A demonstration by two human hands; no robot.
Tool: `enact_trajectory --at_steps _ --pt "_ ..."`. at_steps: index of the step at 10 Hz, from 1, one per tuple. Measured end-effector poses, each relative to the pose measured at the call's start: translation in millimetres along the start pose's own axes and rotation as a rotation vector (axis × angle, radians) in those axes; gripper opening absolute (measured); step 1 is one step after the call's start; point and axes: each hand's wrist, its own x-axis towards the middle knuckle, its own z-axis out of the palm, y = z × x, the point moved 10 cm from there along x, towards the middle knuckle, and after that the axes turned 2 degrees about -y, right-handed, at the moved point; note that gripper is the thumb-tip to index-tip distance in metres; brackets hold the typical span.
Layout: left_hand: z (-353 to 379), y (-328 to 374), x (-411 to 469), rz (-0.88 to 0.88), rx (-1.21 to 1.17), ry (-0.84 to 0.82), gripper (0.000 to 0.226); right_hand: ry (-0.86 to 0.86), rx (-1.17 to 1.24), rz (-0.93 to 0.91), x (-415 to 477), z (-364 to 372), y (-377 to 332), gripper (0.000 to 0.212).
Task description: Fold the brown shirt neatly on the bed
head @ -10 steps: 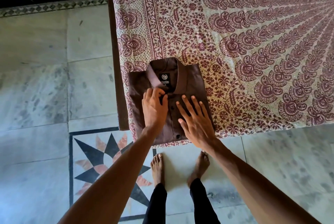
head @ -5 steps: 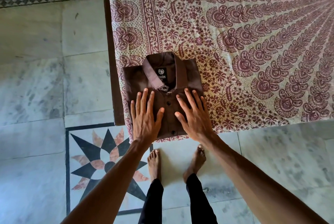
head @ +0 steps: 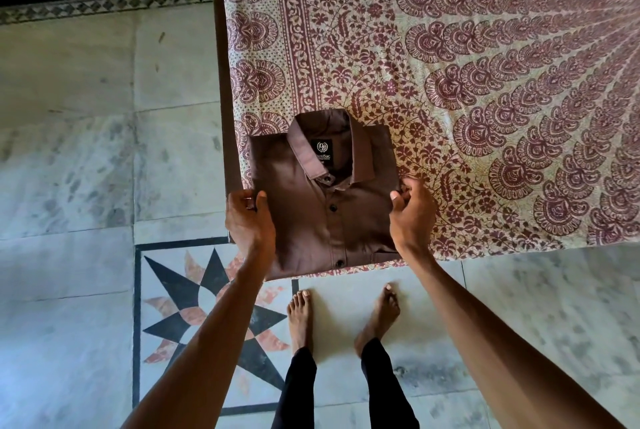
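The brown shirt [head: 325, 206] lies folded into a rectangle at the near left corner of the bed [head: 467, 82], collar up and away from me, buttons down its front. My left hand [head: 247, 217] grips its left edge, thumb on top and fingers curled under. On the opposite side, my right hand [head: 412, 212] pinches the right edge the same way. The shirt's near edge reaches the bed's front edge.
A cream and maroon patterned sheet covers the bed. A dark bed frame edge [head: 221, 99] runs along the left side. Marble floor [head: 86, 151] with a star inlay [head: 204, 317] lies to the left and below. My bare feet [head: 341, 317] stand close to the bed.
Both hands were pressing flat on the shirt's front. They have slid outward to its left and right edges and closed on them.
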Motion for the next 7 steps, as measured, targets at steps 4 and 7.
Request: enact_trajectory --at_steps 4,7 --pt "46 28 -44 0.706 0.58 -0.178 0.069 -0.092 -0.452 -0.387 -15 29 -42 0.06" --pt "52 6 -41 0.62 0.615 -0.214 0.074 -0.209 -0.562 -0.405 -11 42 -21 0.066"
